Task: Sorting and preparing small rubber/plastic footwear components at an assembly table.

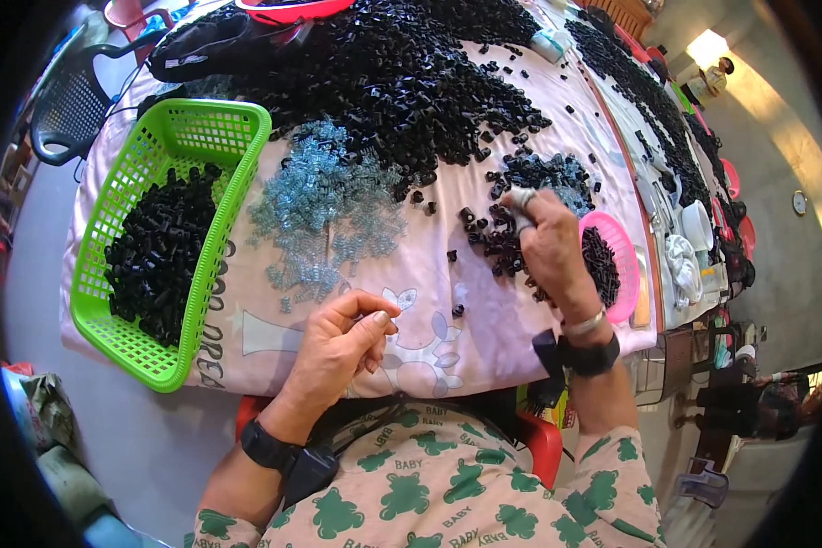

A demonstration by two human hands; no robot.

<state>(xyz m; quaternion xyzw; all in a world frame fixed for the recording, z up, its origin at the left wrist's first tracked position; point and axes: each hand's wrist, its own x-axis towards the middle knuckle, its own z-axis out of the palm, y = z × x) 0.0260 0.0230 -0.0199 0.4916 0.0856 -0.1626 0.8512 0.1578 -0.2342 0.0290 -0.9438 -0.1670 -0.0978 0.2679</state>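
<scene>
My left hand [342, 342] hovers over the near edge of the cloth-covered table, its thumb and fingers pressed together; whatever they hold, if anything, is hidden. My right hand [553, 242] reaches into a small group of black plastic pieces [498, 239], fingers curled down. A whitish wrap shows on one of its fingers, and its grip is hidden. Just beyond it lie black pieces mixed with bluish clear ones [557, 178]. Between the hands and to the left spreads a heap of clear bluish plastic pieces [315, 192]. A few loose black pieces [458, 310] sit nearer me.
A green basket [187, 352] partly filled with black pieces stands at the left. A pink basket [623, 247] of dark, narrow pieces is beside my right wrist. The large black heap [402, 82] covers the table's far part. A dark chair [68, 110] stands at left.
</scene>
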